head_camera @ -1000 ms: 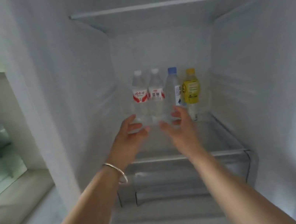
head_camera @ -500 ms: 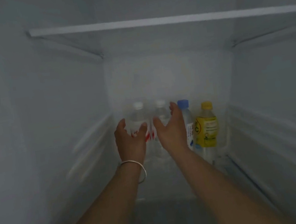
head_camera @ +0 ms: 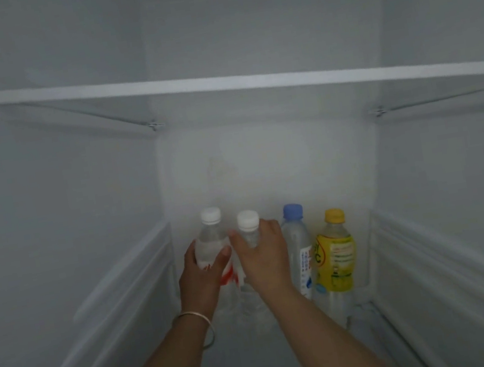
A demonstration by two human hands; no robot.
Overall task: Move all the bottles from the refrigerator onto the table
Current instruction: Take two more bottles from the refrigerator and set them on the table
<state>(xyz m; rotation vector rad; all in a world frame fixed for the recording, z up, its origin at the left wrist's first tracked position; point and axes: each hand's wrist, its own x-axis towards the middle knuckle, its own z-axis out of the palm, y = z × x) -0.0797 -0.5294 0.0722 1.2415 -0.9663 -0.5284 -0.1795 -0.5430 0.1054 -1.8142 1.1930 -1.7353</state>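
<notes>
Two forearms reach into the refrigerator (head_camera: 86, 208), a thin bangle (head_camera: 200, 323) on the left wrist. The left hand (head_camera: 202, 277) wraps around the leftmost clear bottle (head_camera: 212, 245), white-capped with a red label. Just right of that bottle, the right hand (head_camera: 266, 258) grips the second white-capped bottle (head_camera: 248, 230) by its shoulder. Further right stand a blue-capped bottle (head_camera: 298, 244) and a yellow-capped bottle (head_camera: 336, 257) with a yellow label, untouched, all against the back wall beneath the white shelf (head_camera: 250, 82).

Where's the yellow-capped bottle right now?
In the head view, the yellow-capped bottle stands at the right end of the row at the back of the fridge shelf, right beside the blue-capped bottle; neither hand touches it.
</notes>
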